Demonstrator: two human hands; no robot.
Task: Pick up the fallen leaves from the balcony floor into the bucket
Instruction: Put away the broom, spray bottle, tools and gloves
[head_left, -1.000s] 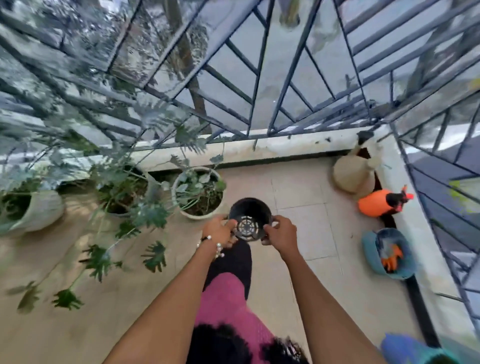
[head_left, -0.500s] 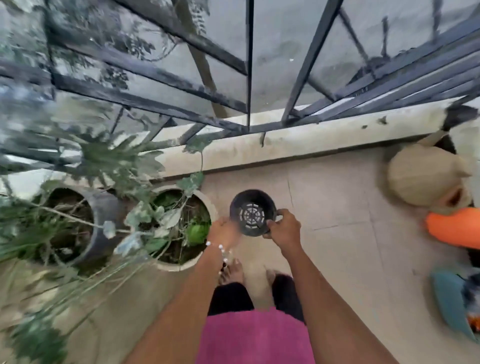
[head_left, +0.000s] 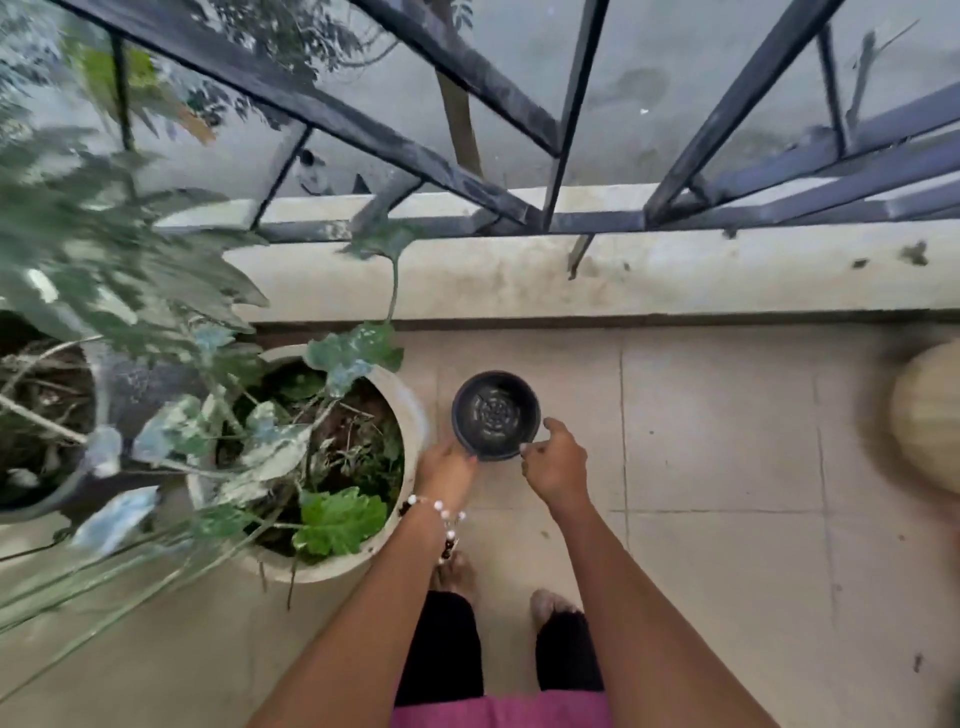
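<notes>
We see a matt black plastic bucket (head_left: 495, 414), smooth beige floor tiles (head_left: 717, 426), a dull painted metal railing (head_left: 571, 109), and a rough stained concrete ledge (head_left: 675, 275).

floor (head_left: 717, 426) – beige tiles | on it – white planter (head_left: 410, 410), dark pot (head_left: 78, 499), bare feet (head_left: 550, 605)

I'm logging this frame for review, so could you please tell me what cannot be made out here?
Head view only:
- Rounded beige object: cut off by the right edge and blurred.
- Dark planter: cut off by the left edge, hidden under blurred foliage.
- Left hand fingers: hidden behind the black bucket.
- Fallen leaves: none can be told apart on the floor.
</notes>
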